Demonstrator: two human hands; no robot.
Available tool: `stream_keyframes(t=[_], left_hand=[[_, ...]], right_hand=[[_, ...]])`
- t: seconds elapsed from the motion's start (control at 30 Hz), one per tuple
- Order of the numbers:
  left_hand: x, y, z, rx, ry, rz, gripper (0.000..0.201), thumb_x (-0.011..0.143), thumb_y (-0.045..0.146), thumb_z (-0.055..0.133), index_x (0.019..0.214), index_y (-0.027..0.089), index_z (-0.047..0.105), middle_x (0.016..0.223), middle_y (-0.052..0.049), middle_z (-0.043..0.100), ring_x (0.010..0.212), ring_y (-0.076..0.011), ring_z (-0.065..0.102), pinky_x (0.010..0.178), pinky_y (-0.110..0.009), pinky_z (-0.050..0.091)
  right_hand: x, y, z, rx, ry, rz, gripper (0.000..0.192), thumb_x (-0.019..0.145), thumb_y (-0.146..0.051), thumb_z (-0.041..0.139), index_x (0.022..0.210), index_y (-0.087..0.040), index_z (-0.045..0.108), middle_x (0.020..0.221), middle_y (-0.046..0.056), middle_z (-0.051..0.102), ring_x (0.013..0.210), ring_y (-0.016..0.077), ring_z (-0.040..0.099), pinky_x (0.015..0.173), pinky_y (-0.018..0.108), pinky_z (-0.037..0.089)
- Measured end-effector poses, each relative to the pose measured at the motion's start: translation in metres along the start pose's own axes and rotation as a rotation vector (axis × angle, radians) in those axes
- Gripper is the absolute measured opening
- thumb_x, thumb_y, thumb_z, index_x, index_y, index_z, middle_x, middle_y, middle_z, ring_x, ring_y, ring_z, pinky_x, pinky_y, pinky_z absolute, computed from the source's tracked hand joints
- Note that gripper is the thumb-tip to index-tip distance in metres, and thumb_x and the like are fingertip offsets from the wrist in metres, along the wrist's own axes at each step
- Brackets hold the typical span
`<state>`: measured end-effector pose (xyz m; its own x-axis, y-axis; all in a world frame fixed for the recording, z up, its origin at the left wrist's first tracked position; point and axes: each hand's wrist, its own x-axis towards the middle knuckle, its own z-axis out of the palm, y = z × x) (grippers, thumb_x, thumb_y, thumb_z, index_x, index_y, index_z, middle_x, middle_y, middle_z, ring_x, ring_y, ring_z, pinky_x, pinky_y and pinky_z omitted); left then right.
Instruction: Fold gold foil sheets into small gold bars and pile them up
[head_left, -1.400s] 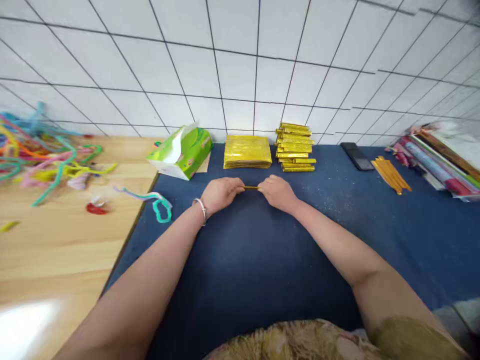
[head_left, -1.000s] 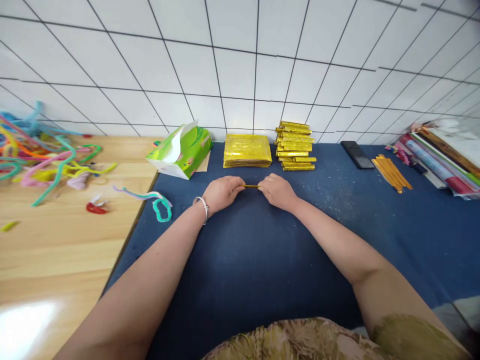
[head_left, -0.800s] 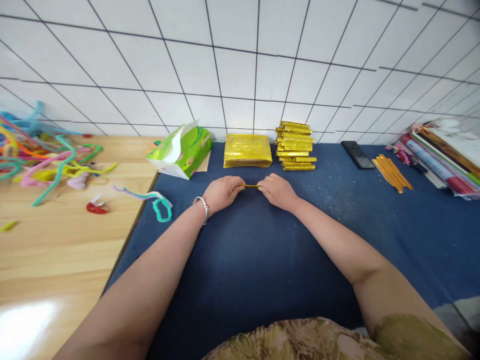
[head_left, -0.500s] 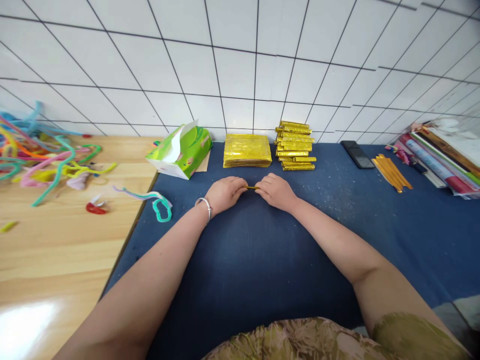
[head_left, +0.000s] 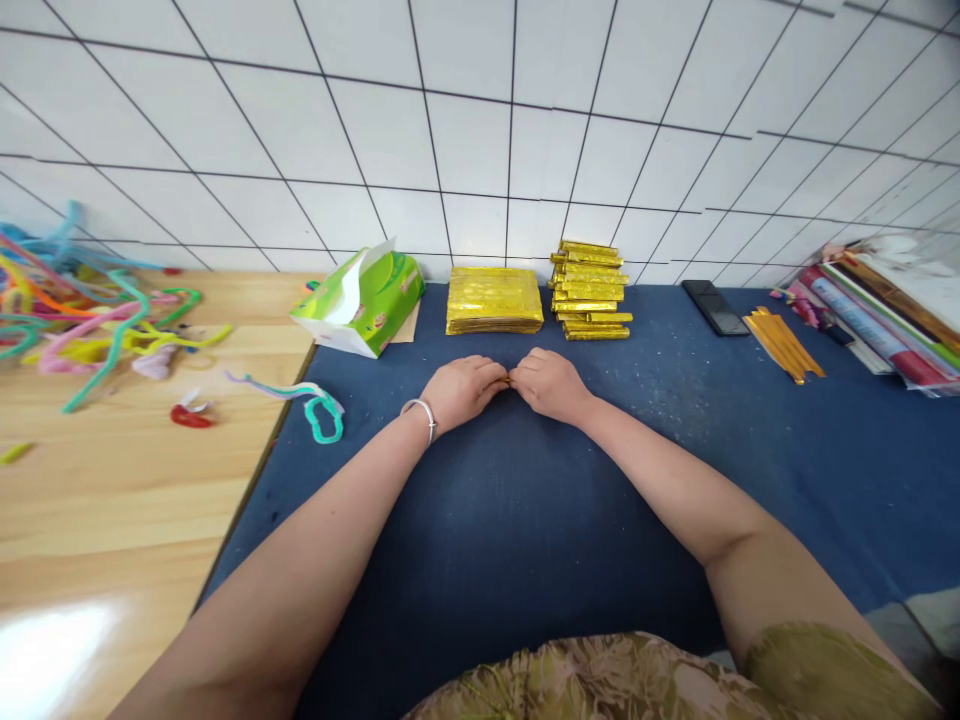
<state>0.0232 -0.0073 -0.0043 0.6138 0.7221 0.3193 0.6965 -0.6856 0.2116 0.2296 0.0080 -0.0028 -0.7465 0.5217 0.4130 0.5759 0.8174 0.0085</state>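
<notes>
Our left hand (head_left: 463, 390) and right hand (head_left: 553, 385) pinch a gold strip (head_left: 509, 380) — mostly hidden, perhaps being folded — and next we need even pressure.

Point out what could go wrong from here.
The gold strip is almost hidden between the fingertips of the left hand and right hand, so it might crease or slip unnoticed. The uneven pile of folded gold strips lies just beyond the right hand and could scatter if knocked. The teal pipe-cleaner loop lies beside the left forearm, which might brush it aside.
</notes>
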Motion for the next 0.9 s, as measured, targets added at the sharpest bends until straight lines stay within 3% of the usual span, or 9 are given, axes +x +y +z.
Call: stream_keyframes(t=[0.9], left_hand=[[0.0001, -0.0015, 0.0008, -0.007, 0.001, 0.012, 0.022, 0.094, 0.031, 0.040, 0.096, 0.020, 0.059, 0.090, -0.004, 0.063, 0.089, -0.0171, 0.058, 0.081, -0.029, 0.046]], right_hand=[[0.0002, 0.0003, -0.0012, 0.025, -0.017, -0.006, 0.026, 0.093, -0.024, 0.040, 0.082, -0.018, 0.062, 0.079, 0.006, 0.061, 0.083, 0.0190, 0.046, 0.071, 0.033, 0.033]])
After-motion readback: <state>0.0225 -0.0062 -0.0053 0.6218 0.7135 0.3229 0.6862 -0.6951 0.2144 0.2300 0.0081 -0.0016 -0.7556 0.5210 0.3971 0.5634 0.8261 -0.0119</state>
